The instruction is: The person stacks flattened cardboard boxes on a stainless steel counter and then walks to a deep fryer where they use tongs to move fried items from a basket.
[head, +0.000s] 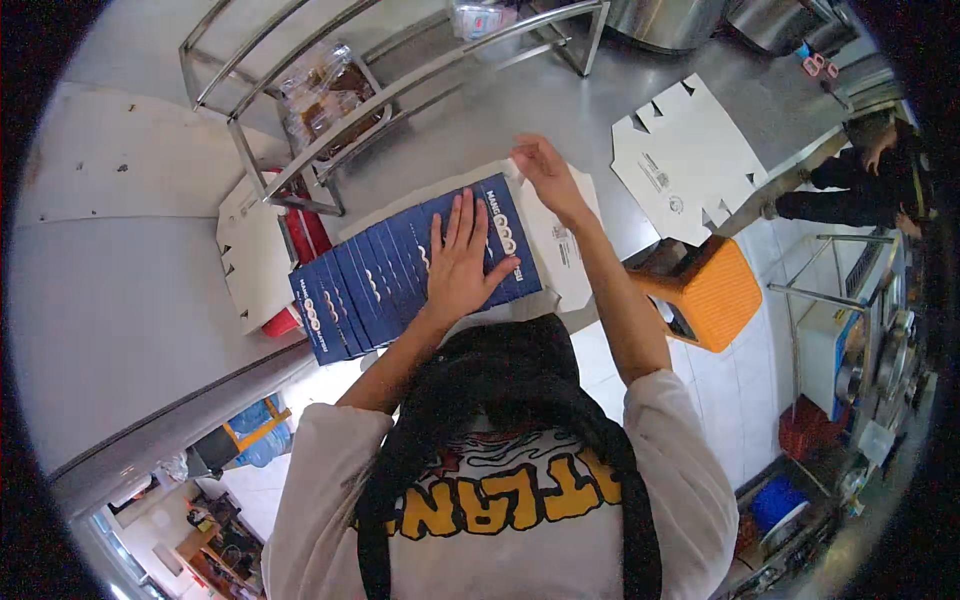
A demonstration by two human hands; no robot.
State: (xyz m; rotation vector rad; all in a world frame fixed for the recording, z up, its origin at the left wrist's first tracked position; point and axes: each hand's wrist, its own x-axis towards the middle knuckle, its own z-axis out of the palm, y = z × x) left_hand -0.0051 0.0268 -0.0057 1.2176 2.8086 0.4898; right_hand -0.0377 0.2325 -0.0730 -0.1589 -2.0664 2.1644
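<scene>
Blue printed cardboard (pixel 375 259) lies before me along the front of the steel table, divided by creases or seams and bearing white writing. Flat on its right part rests my left hand (pixel 466 259), fingers spread, holding nothing visible. My right hand (pixel 547 180) is just past the cardboard's right end, over a white die-cut cardboard sheet (pixel 574 255) that lies partly under the blue piece. Its fingers are bent; whether they pinch an edge cannot be seen. Another white cardboard blank (pixel 686 161) with notched edges lies farther right on the table.
A steel rack (pixel 420 94) stands at the back, near a tray of plastic-wrapped food (pixel 337 105). Another white blank (pixel 255 259) lies at left, beside red items (pixel 307 225). An orange stool (pixel 712 296) is below the table's right edge. Metal pots (pixel 667 22) stand behind; a person (pixel 855 180) is at right.
</scene>
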